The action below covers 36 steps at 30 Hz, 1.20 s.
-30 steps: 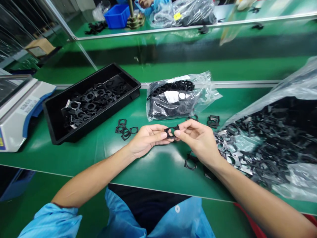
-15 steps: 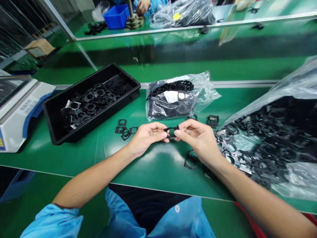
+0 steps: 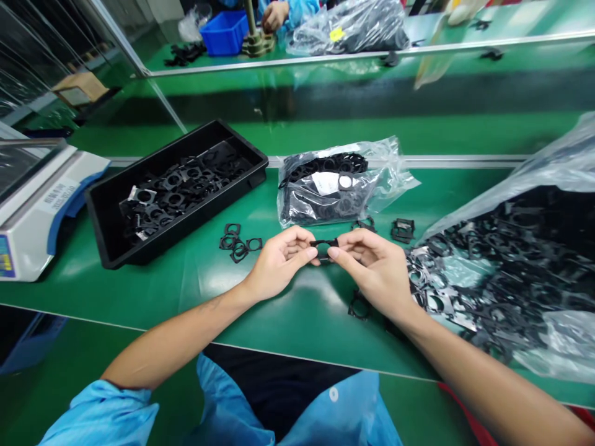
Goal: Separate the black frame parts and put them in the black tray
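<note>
Between my two hands is a small black plastic frame (image 3: 325, 242) with a round opening, held above the green table. My left hand (image 3: 282, 260) pinches its left side between thumb and fingers. On its right side, my right hand (image 3: 375, 263) grips it the same way. Several loose black square frames (image 3: 238, 250) lie on the table left of my left hand. Another black frame (image 3: 359, 306) rests below my right hand, partly covered by it. Behind my right hand sits a thicker black part (image 3: 402, 230).
A black tray (image 3: 186, 230) of similar parts stands at the left, beside a white-and-blue device (image 3: 56, 198). A clear bag of black parts (image 3: 325, 204) lies behind my hands. A large open plastic bag (image 3: 493, 210) spills parts at the right. Across the divider, a co-worker's hand (image 3: 275, 15) shows.
The view has shifted slightly, moving everything a little right in the picture. Both hands still hold the black frame, which appears turned slightly.
</note>
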{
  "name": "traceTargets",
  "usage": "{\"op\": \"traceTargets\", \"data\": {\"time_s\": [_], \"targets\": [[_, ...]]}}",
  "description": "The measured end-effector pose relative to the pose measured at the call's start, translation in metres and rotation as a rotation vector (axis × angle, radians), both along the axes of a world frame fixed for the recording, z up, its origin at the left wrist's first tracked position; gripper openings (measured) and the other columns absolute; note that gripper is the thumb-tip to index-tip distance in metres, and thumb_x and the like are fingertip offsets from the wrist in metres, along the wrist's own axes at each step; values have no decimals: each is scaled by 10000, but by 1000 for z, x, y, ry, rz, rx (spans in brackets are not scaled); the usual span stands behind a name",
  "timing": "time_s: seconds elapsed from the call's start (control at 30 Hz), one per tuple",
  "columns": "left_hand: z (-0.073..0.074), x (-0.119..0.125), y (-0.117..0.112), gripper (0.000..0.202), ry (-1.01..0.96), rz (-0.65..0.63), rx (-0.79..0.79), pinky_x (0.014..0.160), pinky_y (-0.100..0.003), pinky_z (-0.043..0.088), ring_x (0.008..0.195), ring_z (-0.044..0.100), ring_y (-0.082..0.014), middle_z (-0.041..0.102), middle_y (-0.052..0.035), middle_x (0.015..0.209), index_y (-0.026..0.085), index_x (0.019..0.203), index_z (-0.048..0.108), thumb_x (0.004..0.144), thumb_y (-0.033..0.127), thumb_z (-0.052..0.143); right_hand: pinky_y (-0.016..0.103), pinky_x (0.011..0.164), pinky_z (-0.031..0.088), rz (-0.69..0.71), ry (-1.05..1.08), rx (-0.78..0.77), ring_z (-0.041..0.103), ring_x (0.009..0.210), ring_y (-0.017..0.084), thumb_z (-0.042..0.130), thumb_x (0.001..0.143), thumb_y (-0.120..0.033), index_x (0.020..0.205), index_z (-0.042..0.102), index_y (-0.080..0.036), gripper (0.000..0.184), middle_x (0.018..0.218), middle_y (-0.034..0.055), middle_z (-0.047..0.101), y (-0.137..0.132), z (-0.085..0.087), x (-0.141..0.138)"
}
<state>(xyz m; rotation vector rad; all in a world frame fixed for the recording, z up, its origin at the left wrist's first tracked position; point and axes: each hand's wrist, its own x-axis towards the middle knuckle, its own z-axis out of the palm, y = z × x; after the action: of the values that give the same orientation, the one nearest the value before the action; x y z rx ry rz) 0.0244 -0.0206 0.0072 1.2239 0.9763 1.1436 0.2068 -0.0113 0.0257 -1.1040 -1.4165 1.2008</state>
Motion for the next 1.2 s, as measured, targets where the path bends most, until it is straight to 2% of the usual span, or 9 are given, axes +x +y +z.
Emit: {"op": "traceTargets", "data": {"time_s": [0.1,0.27,0.37,0.47,0.57,0.73,0.87,1.03,1.2], "targets": [[1,0,-1,244,34,-16,9,699,-215,525,681,676,-101,640,23,735,167,890,594,885,374,724,290,703,581,2,-15,8,654,677,160,833,778,-414,795,675,-206,262,736,8,667,-1,-2,1],[2,-1,1,276,98,-6,52,772,-207,505,825,638,-106,674,-19,916,171,1000,639,806,288,796,299,683,575,53,-133,66,666,730,178,794,813,-421,803,747,-203,223,800,40,691,2,-3,5],[2,-3,3,273,72,-46,35,704,-211,496,772,619,-111,674,-26,857,158,1017,682,819,319,781,303,691,579,105,-152,52,660,710,171,801,806,-440,833,764,-202,243,794,40,701,3,-2,4],[2,-3,5,287,22,-74,-51,661,-213,506,716,609,-109,663,-18,789,144,1003,717,811,345,787,294,703,584,78,-78,-5,667,704,164,823,781,-474,906,734,-192,321,788,31,706,3,-1,4],[3,-2,5,292,-54,-46,-131,672,-228,540,677,632,-107,679,-14,759,137,937,710,786,365,814,284,694,581,60,-45,-36,680,738,172,810,787,-507,943,707,-189,369,825,43,717,4,1,3],[5,-4,7,367,-179,20,-220,734,-274,596,704,705,-137,719,-24,774,142,875,641,730,393,866,291,708,584,159,-104,-46,681,778,188,794,797,-488,877,719,-184,323,853,51,730,4,3,3],[4,-5,8,375,-173,6,-213,733,-260,597,728,716,-135,731,-35,816,135,886,648,729,394,871,283,691,562,168,-171,24,659,758,182,708,872,-445,768,711,-180,285,817,50,717,4,1,3],[1,-4,8,368,-173,32,-138,739,-248,598,718,706,-118,713,-9,785,142,865,648,735,402,875,276,647,517,123,-252,150,637,711,172,679,903,-344,772,726,-192,207,773,45,696,2,2,4],[1,-5,8,387,-175,-21,-144,755,-287,607,736,730,-148,757,-51,840,140,897,637,756,422,862,281,648,524,150,-194,114,643,732,178,713,882,-355,802,751,-208,172,801,48,698,1,6,3]]}}
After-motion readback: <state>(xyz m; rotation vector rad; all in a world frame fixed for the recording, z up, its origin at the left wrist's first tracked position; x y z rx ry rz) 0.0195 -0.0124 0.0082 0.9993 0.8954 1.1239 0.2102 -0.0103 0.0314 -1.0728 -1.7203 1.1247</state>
